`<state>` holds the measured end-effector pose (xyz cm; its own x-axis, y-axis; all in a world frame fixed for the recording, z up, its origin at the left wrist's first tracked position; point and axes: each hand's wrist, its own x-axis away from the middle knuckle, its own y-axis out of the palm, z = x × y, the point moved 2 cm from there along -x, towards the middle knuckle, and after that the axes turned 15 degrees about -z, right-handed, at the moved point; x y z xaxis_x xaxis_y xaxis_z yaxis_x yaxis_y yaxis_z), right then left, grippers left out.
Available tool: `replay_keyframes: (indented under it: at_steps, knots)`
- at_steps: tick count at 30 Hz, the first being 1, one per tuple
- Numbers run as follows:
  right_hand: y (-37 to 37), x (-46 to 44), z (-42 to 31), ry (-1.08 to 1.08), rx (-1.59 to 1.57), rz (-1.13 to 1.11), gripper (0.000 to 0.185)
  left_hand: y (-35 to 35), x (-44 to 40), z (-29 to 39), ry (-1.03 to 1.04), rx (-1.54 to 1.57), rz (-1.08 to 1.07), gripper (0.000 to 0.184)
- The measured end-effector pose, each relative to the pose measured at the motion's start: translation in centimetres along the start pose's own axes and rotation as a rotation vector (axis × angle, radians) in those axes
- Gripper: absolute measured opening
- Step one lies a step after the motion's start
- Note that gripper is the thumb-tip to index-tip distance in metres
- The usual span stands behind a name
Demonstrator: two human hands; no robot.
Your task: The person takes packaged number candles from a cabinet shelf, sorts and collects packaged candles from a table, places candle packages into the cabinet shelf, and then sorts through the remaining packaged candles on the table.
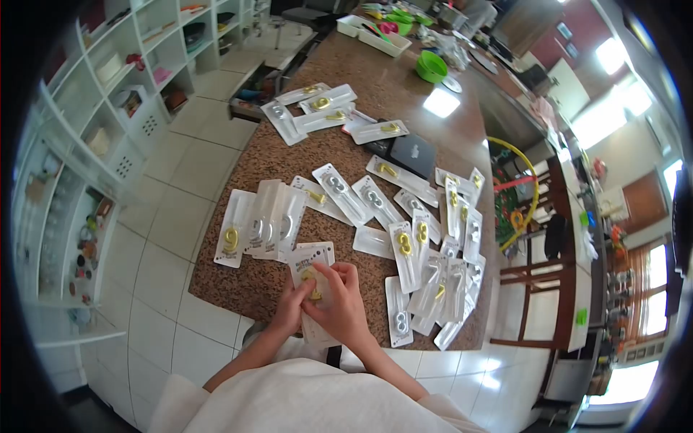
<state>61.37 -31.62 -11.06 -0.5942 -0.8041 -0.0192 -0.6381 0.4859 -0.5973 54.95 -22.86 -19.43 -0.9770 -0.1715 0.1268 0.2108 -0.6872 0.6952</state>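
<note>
My left hand [290, 309] and my right hand [338, 306] are together at the counter's near edge. Between them they grip a small stack of number candle packs [306, 261], white cards with clear plastic fronts. A gold candle shows in the top pack, partly covered by my fingers; its digit is hard to read. Just beyond my left hand lie overlapping packs with silver numbers [268, 220], and beside them a pack with a gold 9 [231, 234]. To the right, a gold 3 pack [405, 252] and a silver 8 pack [399, 312] lie among several others.
Underneath is a brown speckled stone counter [278, 160]. Farther back are a dark flat device [410, 153], more candle packs [326, 101], a green bowl [432, 66] and a white tray [390, 45]. White shelves [108, 94] stand left; wooden chairs [538, 289] stand right.
</note>
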Motion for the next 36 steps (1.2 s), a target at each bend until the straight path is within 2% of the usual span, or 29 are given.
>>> replay_keyframes:
  at_steps: [2, 4, 7, 9, 10, 12, 14, 15, 17, 23, 27, 29, 32, 33, 36]
  knots:
    - [-0.1, 0.1, 0.4, -0.015, -0.103, -0.104, 0.055, -0.4, 0.6, -0.1, -0.051, -0.019, 0.036, 0.047]
    - [-1.4, -0.3, 1.1, -0.073, -0.360, -0.253, 0.053, -0.7, 1.1, 0.8, -0.001, -0.044, 0.080, 0.051]
    - [-2.4, -3.0, 2.9, -0.058, -0.368, -0.177, 0.048, -0.7, 1.6, 2.6, 0.109, -0.066, 0.111, 0.064]
    - [-2.0, -5.8, 5.5, -0.055, -0.142, -0.049, 0.046, -0.8, 2.3, 3.5, 0.126, -0.154, 0.152, 0.067]
    - [-1.8, -7.2, 6.4, -0.189, 0.012, 0.086, 0.045, -0.9, 2.6, 4.0, 0.142, -0.209, 0.170, 0.070]
    - [-0.5, -10.2, 8.7, -0.126, 0.188, 0.185, 0.046, -1.2, 3.1, 5.0, 0.166, -0.323, 0.190, 0.076]
    - [-0.3, -12.7, 9.4, -0.127, 0.351, 0.188, 0.046, -1.2, 3.6, 6.2, 0.096, -0.319, 0.151, 0.079]
    - [-0.1, -13.4, 10.2, -0.113, 0.326, 0.223, 0.046, -1.7, 3.7, 6.6, 0.077, -0.355, 0.132, 0.079]
    - [0.8, -14.8, 11.7, 0.039, 0.525, 0.116, 0.042, -3.0, 4.1, 7.4, 0.060, -0.338, 0.060, 0.078]
    - [0.1, -14.5, 12.3, 0.217, 0.509, 0.193, 0.037, -6.2, 4.4, 10.0, -0.047, -0.312, 0.003, 0.078]
    - [-0.4, -13.9, 12.7, 0.335, 0.462, 0.215, 0.034, -6.3, 3.9, 11.3, -0.009, -0.382, -0.030, 0.077]
    - [-0.5, -13.4, 12.1, 0.364, 0.447, 0.225, 0.035, -6.5, 3.5, 11.1, -0.026, -0.346, -0.082, 0.075]
    - [-0.4, -12.5, 11.7, 0.211, 0.396, 0.443, 0.037, -6.9, 3.0, 10.8, 0.000, -0.292, -0.129, 0.069]
    - [-0.9, -12.3, 11.7, 0.219, 0.432, 0.431, 0.037, -7.0, 2.9, 10.5, 0.003, -0.254, -0.137, 0.069]
    - [-2.5, -12.0, 12.1, 0.238, 0.055, 0.309, 0.036, -7.6, 2.6, 9.3, -0.024, -0.155, -0.211, 0.060]
